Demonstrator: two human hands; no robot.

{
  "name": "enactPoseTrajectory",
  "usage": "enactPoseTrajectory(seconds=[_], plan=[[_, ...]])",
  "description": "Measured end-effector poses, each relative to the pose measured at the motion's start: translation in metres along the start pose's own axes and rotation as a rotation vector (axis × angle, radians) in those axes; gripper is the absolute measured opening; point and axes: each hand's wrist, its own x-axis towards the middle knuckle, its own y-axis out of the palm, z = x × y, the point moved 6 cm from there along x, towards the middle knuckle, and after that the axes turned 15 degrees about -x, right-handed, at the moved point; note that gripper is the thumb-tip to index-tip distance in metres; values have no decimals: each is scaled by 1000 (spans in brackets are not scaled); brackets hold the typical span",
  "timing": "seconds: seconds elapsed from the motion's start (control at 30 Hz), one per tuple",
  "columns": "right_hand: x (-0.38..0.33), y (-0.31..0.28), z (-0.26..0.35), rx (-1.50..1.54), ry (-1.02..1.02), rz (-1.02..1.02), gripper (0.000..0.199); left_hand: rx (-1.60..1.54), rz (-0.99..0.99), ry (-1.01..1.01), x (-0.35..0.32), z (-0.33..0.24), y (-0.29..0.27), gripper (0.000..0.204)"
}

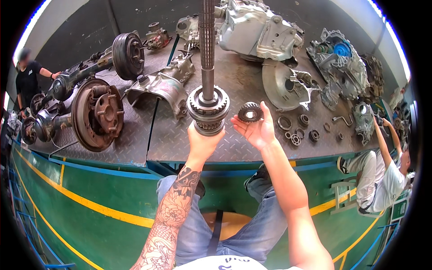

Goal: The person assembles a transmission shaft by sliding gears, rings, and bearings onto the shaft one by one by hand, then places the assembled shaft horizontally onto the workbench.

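Note:
My left hand (pixel 203 140) is wrapped round the lower end of an upright splined gearbox shaft (pixel 207 67), which carries a stack of gears (pixel 208 108) just above my fingers. To its right, my right hand (pixel 259 130) is turned palm up and grips a dark toothed gear (pixel 245 112) with a hole through its middle, thumb on one side and fingers on the other. The loose gear is apart from the shaft, at about the height of the gear stack.
Several bearings and rings (pixel 295 139) lie on the metal-plate table (pixel 175 148) to the right. Behind are a bell housing (pixel 285 85) and a large gearbox casing (pixel 256 33). Axles with a brake drum (pixel 128 56) sit left. One person (pixel 31 76) stands far left; another (pixel 389 180) sits right.

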Motion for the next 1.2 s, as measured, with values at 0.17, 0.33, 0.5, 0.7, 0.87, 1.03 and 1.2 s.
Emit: enactPoseTrajectory(seconds=[0.17, 0.33, 0.5, 0.7, 0.87, 1.03, 1.2], plan=[[10, -21, -9, -176, -25, -45, 72, -62, -50, -29, -1, -1, 1, 36], [-3, -26, 5, -1329, -337, -438, 78, 5, -125, -36, -4, 8, -3, 44], [-3, -17, -10, -1785, -591, -401, 91, 6, -72, -34, -1, 11, -5, 44], [-22, -16, -5, -1914, -628, -418, 89, -15, -91, -43, -3, 10, -2, 41], [-26, -35, -13, -1934, -627, -473, 90, 3, -101, -29, -4, 9, 4, 41], [-45, -41, 5, -1831, -854, -482, 83, 52, -101, 15, -1, 13, -2, 36], [-88, -98, 62, -1882, -592, -752, 33, -21, -113, -37, -2, 12, -7, 41]])
